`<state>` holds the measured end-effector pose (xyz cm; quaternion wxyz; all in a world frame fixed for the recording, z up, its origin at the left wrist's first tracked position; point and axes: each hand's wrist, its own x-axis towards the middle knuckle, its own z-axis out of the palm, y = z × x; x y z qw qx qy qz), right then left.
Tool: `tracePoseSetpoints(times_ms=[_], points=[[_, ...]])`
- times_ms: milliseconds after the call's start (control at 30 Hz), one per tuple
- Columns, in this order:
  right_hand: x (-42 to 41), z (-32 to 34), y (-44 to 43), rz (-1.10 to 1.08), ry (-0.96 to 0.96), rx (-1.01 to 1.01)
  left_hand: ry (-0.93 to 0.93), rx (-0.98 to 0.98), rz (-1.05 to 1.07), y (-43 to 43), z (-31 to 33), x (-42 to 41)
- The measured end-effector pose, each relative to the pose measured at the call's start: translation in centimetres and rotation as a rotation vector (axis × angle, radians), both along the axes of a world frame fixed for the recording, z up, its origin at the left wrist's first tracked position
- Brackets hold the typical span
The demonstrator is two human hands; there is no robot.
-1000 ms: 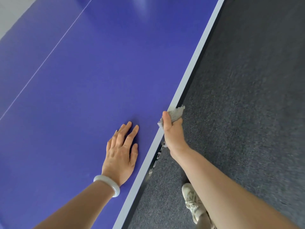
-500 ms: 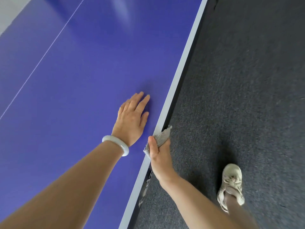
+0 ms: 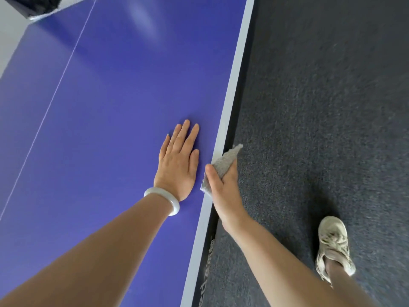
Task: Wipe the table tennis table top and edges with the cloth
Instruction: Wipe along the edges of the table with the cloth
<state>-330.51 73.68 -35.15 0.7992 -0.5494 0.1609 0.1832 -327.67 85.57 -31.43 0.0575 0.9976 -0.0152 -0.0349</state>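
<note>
The blue table tennis table top [image 3: 110,107] fills the left half of the head view, with a white border stripe [image 3: 234,89] along its right side. My left hand [image 3: 178,161] lies flat on the top, fingers together, close to that stripe, a pale bangle on the wrist. My right hand [image 3: 223,191] is wrapped over the table's side edge and grips a grey cloth [image 3: 223,162], which is pressed against the edge and sticks out ahead of the fingers.
Dark grey carpet [image 3: 321,107] runs along the right of the table. My foot in a light sneaker [image 3: 334,247] stands on it at lower right. A thin white centre line [image 3: 55,89] crosses the top. The net's end [image 3: 39,7] shows at upper left.
Both hands have moved forward along the table's side, the cloth sliding along the edge. My foot has stepped forward on the carpet and the net end has come into view.
</note>
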Motion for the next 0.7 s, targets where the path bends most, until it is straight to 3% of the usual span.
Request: tracePoseSetpoints(times_ms=[100,333,567,700], points=[[0.6,0.6,-0.7,0.008,-0.033,0.025,-0.008,-0.015,-0.005,0.0,-0.1,0.0],[-8.0,2.2,-2.5,0.256,-0.006,0.120,-0.038,-0.024,-0.007,0.1,-0.5,0.0],[7.6,0.2,-2.4,-0.042,-0.029,0.180,-0.020,-0.038,-0.012,0.3,-0.5,0.2],[1.3,-0.7,-0.8,-0.025,-0.178,0.068,-0.018,-0.045,-0.017,0.4,-0.5,0.2]])
